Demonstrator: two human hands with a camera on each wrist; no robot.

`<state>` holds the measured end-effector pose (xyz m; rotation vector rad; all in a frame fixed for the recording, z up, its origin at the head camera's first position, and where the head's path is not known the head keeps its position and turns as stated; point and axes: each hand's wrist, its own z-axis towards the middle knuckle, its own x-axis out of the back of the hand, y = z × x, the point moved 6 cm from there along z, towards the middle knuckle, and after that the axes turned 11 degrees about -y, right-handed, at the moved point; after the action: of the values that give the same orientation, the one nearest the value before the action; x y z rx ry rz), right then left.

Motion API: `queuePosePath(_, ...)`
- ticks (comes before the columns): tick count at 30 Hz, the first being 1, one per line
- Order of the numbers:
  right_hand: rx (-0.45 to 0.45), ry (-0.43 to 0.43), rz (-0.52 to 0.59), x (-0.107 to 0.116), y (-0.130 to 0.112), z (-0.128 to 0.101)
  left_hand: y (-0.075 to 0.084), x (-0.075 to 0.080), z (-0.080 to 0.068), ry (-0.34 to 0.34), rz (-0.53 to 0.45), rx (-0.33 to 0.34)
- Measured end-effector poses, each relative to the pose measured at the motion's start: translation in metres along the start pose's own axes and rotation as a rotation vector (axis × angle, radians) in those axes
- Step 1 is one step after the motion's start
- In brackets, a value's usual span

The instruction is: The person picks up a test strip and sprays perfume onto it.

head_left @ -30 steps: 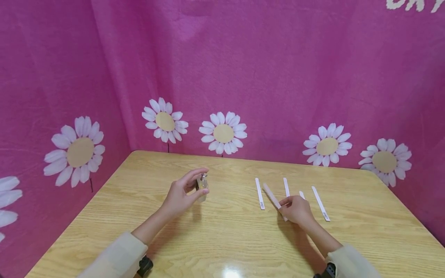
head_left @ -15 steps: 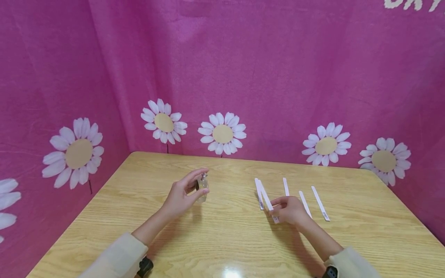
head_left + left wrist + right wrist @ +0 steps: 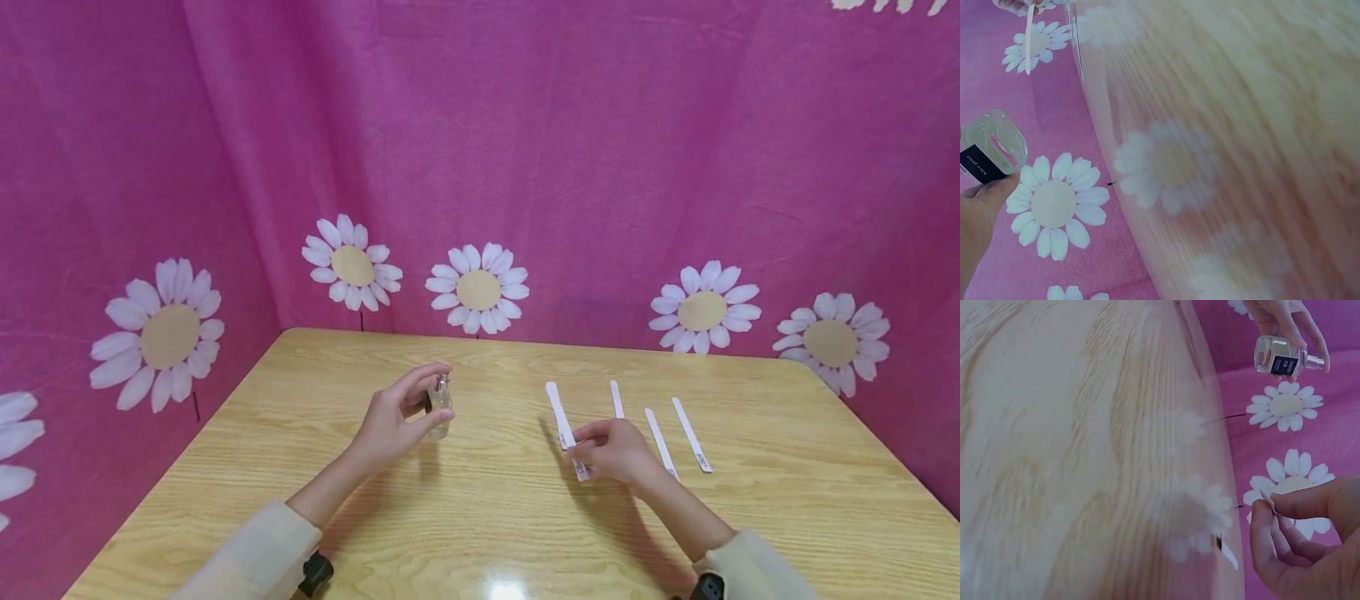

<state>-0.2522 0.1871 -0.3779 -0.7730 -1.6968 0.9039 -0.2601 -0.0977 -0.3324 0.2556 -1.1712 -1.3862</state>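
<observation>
Pink-walled table (image 3: 480, 517): right hand (image 3: 615, 454) pinches paper strip (image 3: 562, 417), lengthwise pointing away.

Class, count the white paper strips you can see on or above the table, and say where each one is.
4. One strip is pinched in the right hand; three lie flat on the table beside it: and. Another may be hidden under the hand.

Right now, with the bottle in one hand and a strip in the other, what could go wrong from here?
The left hand holds the small clear glass spray bottle only between thumb and fingertips, above the glossy wooden table; it might slip. The right hand pinches one thin white paper strip at its near end, so the strip may bend or sweep the three other white strips lying beside it.
</observation>
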Motion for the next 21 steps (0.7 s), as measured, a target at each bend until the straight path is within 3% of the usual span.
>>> queuePosePath(14, 0.015, -0.049, -0.005, -0.01, -0.023, -0.003, -0.001, -0.002, 0.003, 0.015, -0.015, 0.06)
queuePosePath(21, 0.03, -0.068, 0.0, -0.016, -0.033, -0.004, -0.001, -0.004, 0.002, 0.012, -0.009, 0.044)
